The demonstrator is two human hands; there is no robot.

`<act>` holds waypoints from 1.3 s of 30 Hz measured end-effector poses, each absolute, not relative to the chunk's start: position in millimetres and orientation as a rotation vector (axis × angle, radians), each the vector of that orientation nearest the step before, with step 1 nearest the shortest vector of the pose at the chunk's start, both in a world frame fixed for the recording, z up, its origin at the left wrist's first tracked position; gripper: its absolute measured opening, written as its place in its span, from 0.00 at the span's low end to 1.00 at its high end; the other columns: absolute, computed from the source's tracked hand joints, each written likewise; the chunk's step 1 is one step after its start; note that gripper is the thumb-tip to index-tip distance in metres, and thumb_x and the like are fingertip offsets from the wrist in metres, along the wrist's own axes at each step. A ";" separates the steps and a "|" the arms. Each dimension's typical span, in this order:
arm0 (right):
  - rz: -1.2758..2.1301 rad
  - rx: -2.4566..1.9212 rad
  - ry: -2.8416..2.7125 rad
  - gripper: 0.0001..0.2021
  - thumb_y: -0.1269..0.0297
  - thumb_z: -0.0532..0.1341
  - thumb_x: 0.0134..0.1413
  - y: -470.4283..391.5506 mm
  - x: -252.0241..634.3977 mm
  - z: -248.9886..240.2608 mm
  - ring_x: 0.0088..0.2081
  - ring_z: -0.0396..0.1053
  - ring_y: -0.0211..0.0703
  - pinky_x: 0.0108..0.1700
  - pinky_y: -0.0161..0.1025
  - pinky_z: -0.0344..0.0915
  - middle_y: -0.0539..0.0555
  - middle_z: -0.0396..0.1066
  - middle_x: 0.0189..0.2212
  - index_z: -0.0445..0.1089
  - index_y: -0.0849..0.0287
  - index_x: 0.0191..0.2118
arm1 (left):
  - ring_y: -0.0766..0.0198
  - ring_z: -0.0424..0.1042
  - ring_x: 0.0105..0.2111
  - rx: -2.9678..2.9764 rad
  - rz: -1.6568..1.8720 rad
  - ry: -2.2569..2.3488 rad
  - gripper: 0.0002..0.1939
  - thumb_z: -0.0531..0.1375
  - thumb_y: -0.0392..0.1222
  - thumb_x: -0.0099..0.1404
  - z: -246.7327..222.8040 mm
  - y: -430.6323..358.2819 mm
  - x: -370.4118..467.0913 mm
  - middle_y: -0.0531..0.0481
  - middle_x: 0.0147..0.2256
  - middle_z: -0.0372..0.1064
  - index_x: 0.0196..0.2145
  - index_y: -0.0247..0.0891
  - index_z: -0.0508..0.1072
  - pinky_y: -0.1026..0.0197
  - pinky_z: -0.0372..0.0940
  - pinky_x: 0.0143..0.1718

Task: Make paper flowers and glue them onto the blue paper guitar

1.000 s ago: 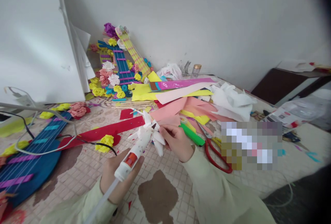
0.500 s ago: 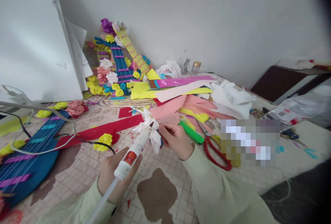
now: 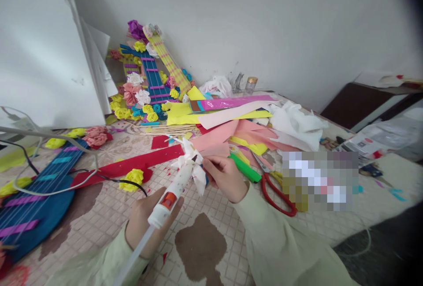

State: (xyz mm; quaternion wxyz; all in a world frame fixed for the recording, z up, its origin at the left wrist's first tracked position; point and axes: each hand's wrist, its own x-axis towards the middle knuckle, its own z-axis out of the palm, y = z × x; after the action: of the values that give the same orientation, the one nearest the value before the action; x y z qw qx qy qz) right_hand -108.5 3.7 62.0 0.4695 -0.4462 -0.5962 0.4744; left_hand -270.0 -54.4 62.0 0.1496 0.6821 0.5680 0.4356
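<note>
My left hand (image 3: 148, 215) is wrapped round a white glue gun (image 3: 174, 189) with an orange part and a clear glue stick (image 3: 135, 255) in its rear end. The gun's tip points up at a white paper flower (image 3: 198, 176). My right hand (image 3: 228, 178) pinches the right side of that flower between thumb and fingers. The flower is above the table, and the gun's nozzle is partly hidden among its petals.
Red-handled scissors (image 3: 277, 198) and a green roll (image 3: 245, 168) lie right of my right hand. A blue paper guitar (image 3: 46, 206) is at the left, with a black cable (image 3: 122, 181) nearby. Decorated guitars (image 3: 155, 79) lean on the wall behind coloured paper strips (image 3: 231, 123).
The glue gun's rear end has shifted very slightly to the right. Both hands keep nearly the same place and the same hold.
</note>
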 end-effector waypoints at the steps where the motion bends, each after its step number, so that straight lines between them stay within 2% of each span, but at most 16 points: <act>1: 1.163 -1.095 -1.461 0.14 0.58 0.52 0.49 3.5 -108.5 62.3 0.13 0.48 0.27 0.14 0.27 0.46 0.44 0.52 0.11 0.68 0.66 0.28 | 0.72 0.47 0.12 1.954 1.258 1.626 0.16 0.56 0.42 0.50 61.8 -54.5 -269.7 0.58 0.13 0.44 0.13 0.39 0.52 0.65 0.45 0.15; 11: 1.161 -1.101 -1.470 0.14 0.59 0.52 0.49 3.5 -107.2 60.0 0.13 0.49 0.27 0.14 0.27 0.47 0.44 0.52 0.11 0.66 0.65 0.25 | 0.71 0.50 0.12 1.969 1.224 1.603 0.14 0.56 0.42 0.50 57.1 -53.8 -272.3 0.59 0.13 0.46 0.14 0.40 0.54 0.65 0.47 0.15; 18: 1.135 -1.110 -1.493 0.14 0.58 0.52 0.49 4.7 -107.2 61.6 0.13 0.48 0.27 0.14 0.28 0.46 0.44 0.52 0.11 0.66 0.65 0.25 | 0.72 0.49 0.11 2.046 1.149 1.609 0.17 0.55 0.43 0.51 59.1 -54.3 -272.6 0.59 0.12 0.46 0.13 0.40 0.50 0.65 0.47 0.14; 26: 1.118 -1.118 -1.510 0.14 0.59 0.52 0.50 6.3 -108.1 59.4 0.13 0.48 0.27 0.15 0.27 0.46 0.44 0.51 0.11 0.65 0.64 0.24 | 0.70 0.51 0.11 2.064 1.102 1.616 0.14 0.55 0.45 0.52 54.7 -54.1 -274.6 0.59 0.11 0.46 0.14 0.40 0.57 0.64 0.52 0.16; 33: 1.132 -1.103 -1.498 0.15 0.58 0.52 0.50 5.4 -108.8 59.3 0.13 0.48 0.27 0.15 0.28 0.46 0.44 0.51 0.11 0.63 0.63 0.21 | 0.70 0.50 0.11 1.966 1.179 1.583 0.17 0.57 0.44 0.51 56.7 -54.8 -272.5 0.57 0.11 0.48 0.12 0.40 0.54 0.63 0.47 0.14; 39: 1.127 -1.101 -1.506 0.15 0.58 0.51 0.50 5.9 -107.2 58.1 0.13 0.47 0.27 0.15 0.28 0.46 0.44 0.51 0.11 0.64 0.64 0.23 | 0.69 0.52 0.12 1.906 1.181 1.546 0.13 0.58 0.44 0.49 56.1 -55.0 -272.2 0.56 0.11 0.51 0.13 0.40 0.60 0.63 0.47 0.15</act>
State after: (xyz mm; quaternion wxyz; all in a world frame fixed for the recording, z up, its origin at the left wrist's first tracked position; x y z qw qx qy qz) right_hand -107.2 5.9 58.1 0.4627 -0.4479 -0.6126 0.4582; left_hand -272.2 -55.0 56.1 0.2076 0.6845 0.5552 0.4244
